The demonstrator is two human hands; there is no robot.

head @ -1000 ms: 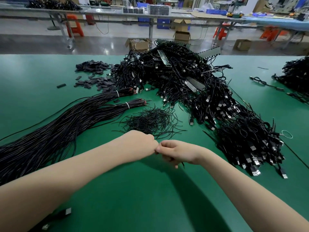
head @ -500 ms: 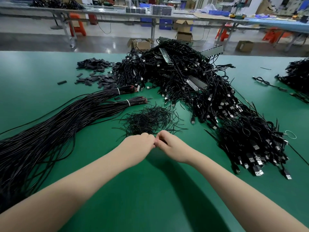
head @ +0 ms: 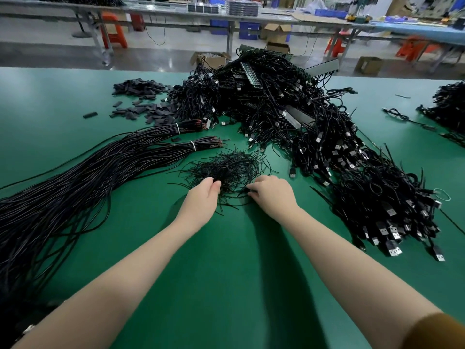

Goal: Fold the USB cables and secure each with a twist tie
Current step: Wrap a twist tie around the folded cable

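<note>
Both hands had gone forward from the bare mat, where they had met knuckle to knuckle, into the near edge of the twist tie pile (head: 226, 170).

From where I stood, the green table (head: 226, 285) was mostly cable. A great heap of folded USB cables (head: 302, 117) ran from the middle down the right side, plugs outward. Long straight cable bundles (head: 75, 177), banded white near their ends, swept in from the left. Small black sleeves (head: 141, 96) lay scattered at the back left.

Her left hand (head: 201, 200) had its fingers curled into the ties, seemingly gathering a few. Her right hand (head: 271, 192) pinched something thin and dark at the pile's edge; probably a single tie, though I could not tell for sure. Neither hand held a cable.

To do this well, I reckoned she should draw one tie straight out along its length, holding the rest down with the other hand, since the strands looked tangled.

No writing or brand was legible anywhere.
</note>
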